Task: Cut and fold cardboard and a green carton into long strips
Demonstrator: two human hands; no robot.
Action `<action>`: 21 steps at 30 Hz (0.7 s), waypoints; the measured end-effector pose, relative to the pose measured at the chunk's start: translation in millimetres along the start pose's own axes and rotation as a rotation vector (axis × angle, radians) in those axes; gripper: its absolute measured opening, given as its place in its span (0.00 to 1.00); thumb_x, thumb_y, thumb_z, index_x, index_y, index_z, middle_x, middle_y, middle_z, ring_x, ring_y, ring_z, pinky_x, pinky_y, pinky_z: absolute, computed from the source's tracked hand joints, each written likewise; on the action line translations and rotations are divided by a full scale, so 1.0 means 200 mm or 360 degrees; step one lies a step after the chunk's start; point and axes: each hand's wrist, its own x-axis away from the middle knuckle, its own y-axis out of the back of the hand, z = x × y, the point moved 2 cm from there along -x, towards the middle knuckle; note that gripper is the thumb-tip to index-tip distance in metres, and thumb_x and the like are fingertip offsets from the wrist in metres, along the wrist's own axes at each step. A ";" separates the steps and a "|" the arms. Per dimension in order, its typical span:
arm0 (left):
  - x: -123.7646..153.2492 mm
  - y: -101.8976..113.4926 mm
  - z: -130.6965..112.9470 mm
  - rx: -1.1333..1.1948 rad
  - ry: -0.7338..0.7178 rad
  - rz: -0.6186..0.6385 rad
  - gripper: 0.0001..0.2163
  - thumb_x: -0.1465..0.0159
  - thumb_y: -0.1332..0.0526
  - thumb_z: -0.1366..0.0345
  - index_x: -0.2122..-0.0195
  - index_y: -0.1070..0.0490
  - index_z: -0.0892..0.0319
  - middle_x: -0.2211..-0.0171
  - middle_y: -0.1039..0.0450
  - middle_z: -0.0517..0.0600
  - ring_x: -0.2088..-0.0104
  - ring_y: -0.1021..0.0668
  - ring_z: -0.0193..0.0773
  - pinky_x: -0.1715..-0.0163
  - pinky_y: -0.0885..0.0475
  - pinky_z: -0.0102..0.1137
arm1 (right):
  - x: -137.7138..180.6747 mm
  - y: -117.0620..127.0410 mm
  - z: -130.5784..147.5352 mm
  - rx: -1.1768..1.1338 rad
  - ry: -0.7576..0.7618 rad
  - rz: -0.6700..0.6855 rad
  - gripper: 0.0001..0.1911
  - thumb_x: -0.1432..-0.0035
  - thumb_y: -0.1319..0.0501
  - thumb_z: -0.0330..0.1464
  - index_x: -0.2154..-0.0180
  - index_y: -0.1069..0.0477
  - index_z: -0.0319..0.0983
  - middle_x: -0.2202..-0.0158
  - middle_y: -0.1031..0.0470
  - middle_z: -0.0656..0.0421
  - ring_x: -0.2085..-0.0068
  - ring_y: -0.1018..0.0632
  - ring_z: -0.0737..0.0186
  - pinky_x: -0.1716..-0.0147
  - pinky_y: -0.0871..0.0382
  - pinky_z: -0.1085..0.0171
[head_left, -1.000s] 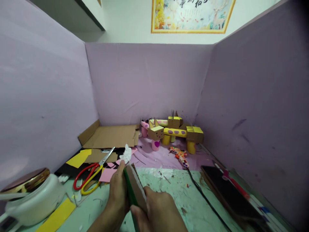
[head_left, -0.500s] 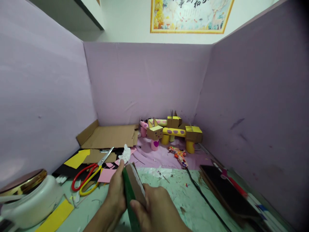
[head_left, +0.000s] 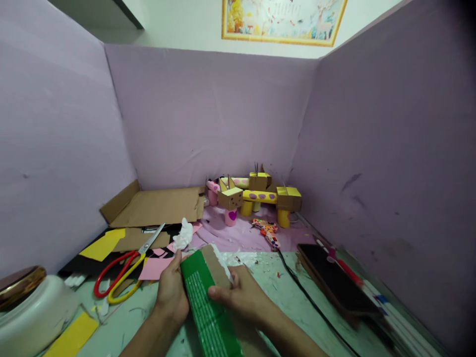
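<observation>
You have a green box [head_left: 211, 307] over the counter [head_left: 269, 277], its ragged brown end toward the far side. Your left hand [head_left: 171, 290] is clamped on the box's left side, and your right hand [head_left: 245, 295] grips its right side, thumb at the edge of the green face. Left of the box lie the scissors [head_left: 141, 252] and pink paper [head_left: 154, 269]; a crumpled tissue [head_left: 183, 234] sits just beyond it. Farther beyond the box are a patterned glue gun [head_left: 268, 231] and cardboard animals [head_left: 230, 198]. A black phone [head_left: 332, 277] lies to the box's right, a white pot [head_left: 39, 312] well to its left.
</observation>
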 end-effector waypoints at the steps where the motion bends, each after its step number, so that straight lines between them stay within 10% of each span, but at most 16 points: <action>1: 0.00 0.00 0.00 -0.0001 -0.0004 -0.0006 0.20 0.35 0.52 0.58 0.63 0.27 0.69 0.76 0.23 0.59 0.73 0.20 0.51 0.68 0.25 0.47 | 0.00 0.00 0.00 0.0002 -0.0006 0.0000 0.12 0.59 0.35 0.38 0.74 0.27 0.35 0.76 0.27 0.59 0.73 0.26 0.62 0.73 0.32 0.65; 21: -0.01 0.01 0.01 0.0067 -0.0005 0.0020 0.16 0.36 0.49 0.59 0.70 0.28 0.66 0.77 0.23 0.59 0.71 0.19 0.52 0.67 0.25 0.48 | 0.01 0.00 0.03 0.0044 -0.0020 -0.0039 0.11 0.59 0.37 0.33 0.70 0.25 0.35 0.78 0.29 0.62 0.76 0.29 0.66 0.76 0.36 0.68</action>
